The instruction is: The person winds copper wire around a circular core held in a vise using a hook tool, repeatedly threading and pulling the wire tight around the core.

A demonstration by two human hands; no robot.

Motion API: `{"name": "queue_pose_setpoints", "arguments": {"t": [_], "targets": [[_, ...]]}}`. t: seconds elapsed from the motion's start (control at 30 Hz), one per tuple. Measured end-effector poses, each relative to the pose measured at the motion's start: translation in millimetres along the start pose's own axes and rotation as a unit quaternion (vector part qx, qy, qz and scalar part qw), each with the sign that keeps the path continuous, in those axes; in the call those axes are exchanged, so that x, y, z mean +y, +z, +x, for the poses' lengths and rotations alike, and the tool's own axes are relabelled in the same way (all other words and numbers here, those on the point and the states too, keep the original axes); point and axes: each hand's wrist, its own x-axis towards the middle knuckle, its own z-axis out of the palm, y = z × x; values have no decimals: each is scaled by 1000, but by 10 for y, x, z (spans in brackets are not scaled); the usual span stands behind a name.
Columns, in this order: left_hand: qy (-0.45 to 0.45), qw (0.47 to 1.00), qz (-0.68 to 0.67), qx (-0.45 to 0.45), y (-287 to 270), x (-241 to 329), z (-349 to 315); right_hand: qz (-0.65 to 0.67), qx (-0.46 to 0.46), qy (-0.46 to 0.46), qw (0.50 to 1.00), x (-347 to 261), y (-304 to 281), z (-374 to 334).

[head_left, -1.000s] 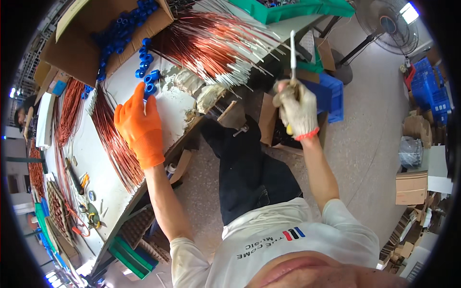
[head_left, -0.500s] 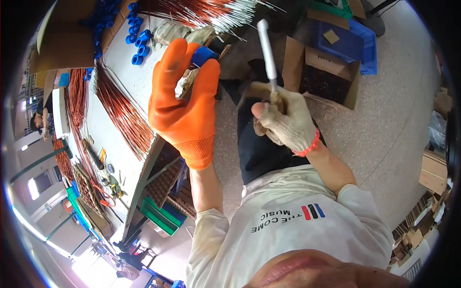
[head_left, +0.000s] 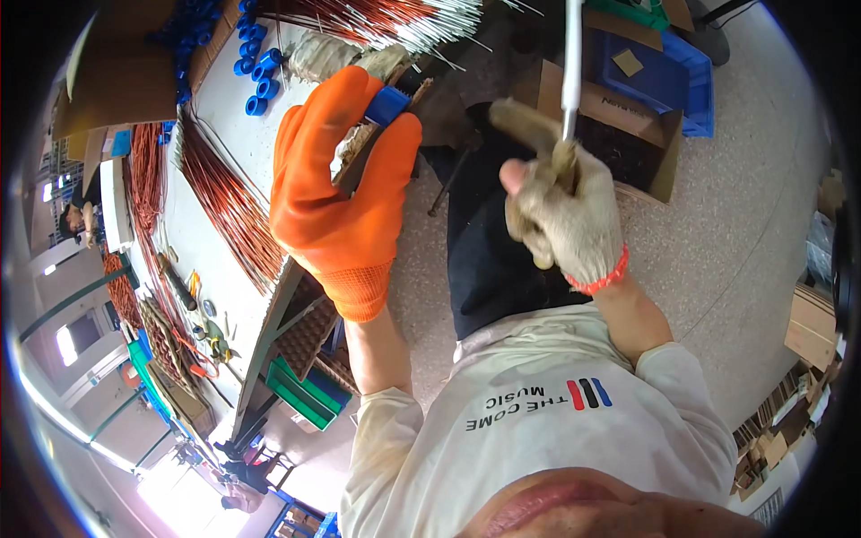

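Observation:
In an orange rubber-coated glove, my left hand (head_left: 341, 197) pinches a short blue ring-shaped piece (head_left: 388, 105) between fingertips and thumb, beside the table's edge. My right hand (head_left: 576, 211) wears a beige knit glove with a red cuff and is closed around a slim stick (head_left: 571, 76), white along its upper length with a thin grey shaft near the grip. The stick points upward, away from me. One finger of the right glove sticks out to the left and is smeared by motion. The lower end of the stick is hidden in the glove.
Blue rings (head_left: 260, 88) lie loose on the white table (head_left: 235, 143), near bundles of red-brown wires (head_left: 233, 206). Pliers (head_left: 213, 345) and other tools rest at its near left part. To the right, a cardboard box (head_left: 662, 170) and a blue crate (head_left: 701, 94) stand on the floor.
My right hand has moved right with the stick, which now stands more upright. One right-hand finger has swung outward. My left hand keeps the blue ring and has shifted only slightly.

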Motion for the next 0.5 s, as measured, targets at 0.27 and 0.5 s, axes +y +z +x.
{"name": "queue_pose_setpoints", "arguments": {"t": [0.27,0.5], "targets": [[21,1000,0,5,-13,-16,-15,-71,-23,27,997,-14,62,-34],[29,998,-61,19,-29,-152,-136,-400,-15,-293,868,179,-140,341]]}}
